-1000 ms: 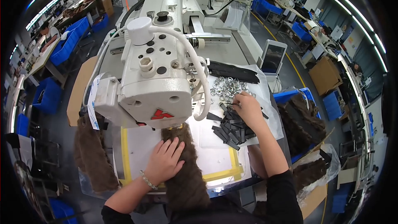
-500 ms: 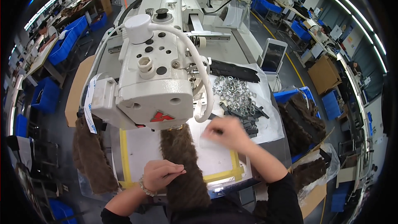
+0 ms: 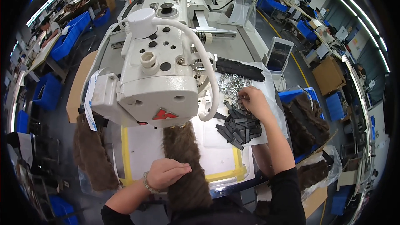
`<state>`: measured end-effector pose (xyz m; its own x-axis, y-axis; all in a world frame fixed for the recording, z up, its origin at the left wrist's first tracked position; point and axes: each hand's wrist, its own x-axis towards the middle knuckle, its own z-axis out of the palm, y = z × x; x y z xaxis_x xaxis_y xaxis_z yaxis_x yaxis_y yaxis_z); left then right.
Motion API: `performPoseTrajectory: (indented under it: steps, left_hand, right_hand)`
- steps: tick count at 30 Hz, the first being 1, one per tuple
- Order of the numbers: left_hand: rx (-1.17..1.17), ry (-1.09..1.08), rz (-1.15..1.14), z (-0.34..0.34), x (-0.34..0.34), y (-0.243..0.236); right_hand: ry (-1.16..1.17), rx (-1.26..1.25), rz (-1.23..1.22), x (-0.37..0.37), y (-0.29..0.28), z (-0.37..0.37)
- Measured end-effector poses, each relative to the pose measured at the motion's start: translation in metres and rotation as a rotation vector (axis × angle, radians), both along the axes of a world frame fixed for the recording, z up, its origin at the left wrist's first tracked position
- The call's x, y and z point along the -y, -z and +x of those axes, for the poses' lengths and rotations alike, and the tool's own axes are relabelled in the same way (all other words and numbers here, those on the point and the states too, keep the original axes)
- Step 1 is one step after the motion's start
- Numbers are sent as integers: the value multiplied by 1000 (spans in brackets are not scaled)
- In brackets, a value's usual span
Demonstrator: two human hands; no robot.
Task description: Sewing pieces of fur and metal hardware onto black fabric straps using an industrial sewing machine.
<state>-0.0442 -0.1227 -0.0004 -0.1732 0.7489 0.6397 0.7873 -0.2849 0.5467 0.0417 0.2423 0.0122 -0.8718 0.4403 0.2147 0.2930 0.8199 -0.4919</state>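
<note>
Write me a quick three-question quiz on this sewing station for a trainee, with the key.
1. Multiple choice: which of these is the right hand nearest?
A. The blue bin
B. The metal rings
C. The upright screen

2. True or false: the pile of black strips lies to the right of the brown fur strip.

3. Fill in the blank: the beaded bracelet is worn on the person's ____ wrist.

Key: 1. B; 2. True; 3. Left

Strip lights (image 3: 363, 16) glow overhead; a yellow line (image 3: 301, 71) crosses the grey floor (image 3: 311, 65)
</note>
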Motion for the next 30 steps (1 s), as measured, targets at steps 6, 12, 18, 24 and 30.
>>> performPoseTrajectory:
  steps: [6, 12, 18, 24, 30]
  left_hand:
    - [-11, -10, 38, -2, -3, 7]
    - [-81, -113, 84, -10, 2, 7]
    - [-200, -26, 193, -13, 1, 2]
    - [-363, 16, 142, -11, 7, -3]
    - [-473, 5, 165, -10, 5, -3]
  right_hand:
    - [-82, 113, -128, -11, -15, 3]
    - [-20, -164, -599, 73, -15, 8]
    - [-415, 110, -709, 165, -22, 14]
    - [-457, 105, -764, 178, -29, 7]
    - [-493, 143, -866, 178, -20, 8]
